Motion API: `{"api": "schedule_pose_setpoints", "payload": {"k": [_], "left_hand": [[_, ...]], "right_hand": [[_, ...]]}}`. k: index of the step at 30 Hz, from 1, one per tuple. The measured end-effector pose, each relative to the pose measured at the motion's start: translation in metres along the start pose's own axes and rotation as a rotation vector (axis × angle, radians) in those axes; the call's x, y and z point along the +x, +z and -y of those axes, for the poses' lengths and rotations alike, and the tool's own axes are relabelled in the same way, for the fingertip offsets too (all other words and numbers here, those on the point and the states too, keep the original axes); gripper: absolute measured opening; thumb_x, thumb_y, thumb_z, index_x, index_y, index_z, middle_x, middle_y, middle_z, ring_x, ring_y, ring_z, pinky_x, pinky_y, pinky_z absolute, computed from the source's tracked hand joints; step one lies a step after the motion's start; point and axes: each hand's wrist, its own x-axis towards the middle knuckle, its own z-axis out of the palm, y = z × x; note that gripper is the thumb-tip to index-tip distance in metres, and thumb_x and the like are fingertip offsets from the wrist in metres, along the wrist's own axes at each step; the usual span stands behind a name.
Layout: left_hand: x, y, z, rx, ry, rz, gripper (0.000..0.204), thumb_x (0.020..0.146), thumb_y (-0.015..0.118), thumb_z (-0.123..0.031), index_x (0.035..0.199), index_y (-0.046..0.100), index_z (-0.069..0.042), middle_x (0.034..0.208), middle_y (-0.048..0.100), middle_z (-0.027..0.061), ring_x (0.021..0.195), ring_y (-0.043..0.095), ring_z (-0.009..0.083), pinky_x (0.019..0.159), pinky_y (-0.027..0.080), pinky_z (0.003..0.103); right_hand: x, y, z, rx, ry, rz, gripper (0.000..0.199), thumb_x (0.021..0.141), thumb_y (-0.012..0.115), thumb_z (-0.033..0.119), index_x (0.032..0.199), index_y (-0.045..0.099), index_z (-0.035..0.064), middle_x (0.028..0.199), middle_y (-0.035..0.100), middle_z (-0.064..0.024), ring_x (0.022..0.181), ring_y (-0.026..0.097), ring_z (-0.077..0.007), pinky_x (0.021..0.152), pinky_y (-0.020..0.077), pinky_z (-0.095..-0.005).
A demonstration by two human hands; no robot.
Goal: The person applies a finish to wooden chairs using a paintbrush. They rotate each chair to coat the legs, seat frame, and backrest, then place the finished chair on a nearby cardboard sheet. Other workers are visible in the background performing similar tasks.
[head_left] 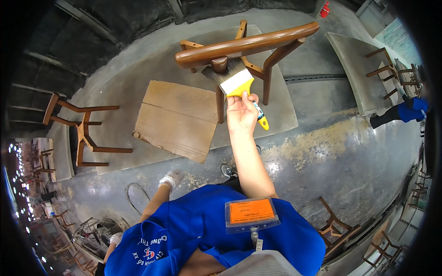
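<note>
- The right hand is closed around the handle of a paintbrush, fingers wrapped tight on it, knuckles facing up.
- The paintbrush has a yellow handle, a broad pale metal band and dark grey bristles; the yellow handle end sticks out past the hand at 4 o'clock, with a small blue and white patch on it.
- The bristles lie against the underside of the glossy brown top rail of a wooden chair frame, which stands at 12 o'clock from the hand on a grey platform.
- The right forearm is bare and stretches straight out from the blue shirt toward 12 o'clock.
- The left hand wears a white glove and hangs low at 7 o'clock from the right hand, near the body; whether its fingers are spread or curled cannot be told.
- A worn cardboard sheet lies on the platform at 9 o'clock from the right hand.
- An orange badge hangs on the shirt.
- Another chair frame lies farther off at 9 o'clock.
</note>
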Motion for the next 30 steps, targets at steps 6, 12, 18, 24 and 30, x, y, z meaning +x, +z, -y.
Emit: {"api": "schedule_pose_setpoints", "payload": {"k": [6, 12, 18, 24, 30], "left_hand": [[0.014, 0.004, -0.044, -0.072, 0.044, 0.041, 0.061, 0.097, 0.067, -0.038, 0.141, 0.062, 0.004, 0.113, 0.076, 0.0129, 0.1, 0.07, 0.0217, 0.092, 0.054, 0.034], [0.053, -0.021, -0.172, -0.068, 0.213, -0.088, 0.063, 0.097, 0.069, -0.042, 0.137, 0.062, 0.006, 0.133, 0.069, 0.0248, 0.128, 0.064, 0.0323, 0.109, 0.048, 0.039], [0.104, -0.022, -0.341, -0.215, 0.42, -0.352, 0.073, 0.092, 0.075, -0.037, 0.148, 0.053, 0.004, 0.145, 0.061, 0.0263, 0.137, 0.058, 0.036, 0.112, 0.046, 0.039], [0.124, -0.022, -0.428, -0.457, 0.411, -0.332, 0.048, 0.092, 0.077, -0.035, 0.124, 0.069, 0.001, 0.108, 0.076, 0.0153, 0.094, 0.071, 0.0266, 0.085, 0.055, 0.039], [0.086, -0.024, -0.447, -0.473, 0.328, -0.393, 0.045, 0.091, 0.077, -0.042, 0.101, 0.075, 0.002, 0.079, 0.074, 0.014, 0.075, 0.07, 0.0232, 0.074, 0.054, 0.038]], "right_hand": [[0.014, -0.05, -0.019, -0.429, -0.009, -0.668, 0.026, 0.094, 0.065, -0.009, 0.096, 0.056, 0.0156, 0.109, 0.065, -0.0067, 0.104, 0.066, -0.0248, 0.093, 0.0566, -0.0462], [0.016, -0.143, 0.052, -0.435, -0.017, -0.572, 0.029, 0.093, 0.069, -0.007, 0.108, 0.055, 0.0136, 0.115, 0.065, -0.0124, 0.112, 0.066, -0.0329, 0.101, 0.0558, -0.0597], [-0.067, -0.167, 0.254, -0.607, -0.097, -0.669, 0.021, 0.098, 0.065, -0.002, 0.11, 0.058, 0.0145, 0.121, 0.065, -0.0103, 0.116, 0.064, -0.0318, 0.101, 0.0561, -0.0495], [-0.138, -0.164, 0.363, -0.735, -0.348, -1.05, 0.022, 0.094, 0.064, 0.002, 0.111, 0.061, 0.0159, 0.113, 0.069, -0.0069, 0.101, 0.071, -0.0289, 0.087, 0.0626, -0.0486], [-0.125, -0.165, 0.418, -0.81, -0.346, -1.085, 0.024, 0.092, 0.065, -0.007, 0.097, 0.059, 0.0161, 0.111, 0.07, -0.0086, 0.1, 0.073, -0.0286, 0.087, 0.0646, -0.0481]]}}
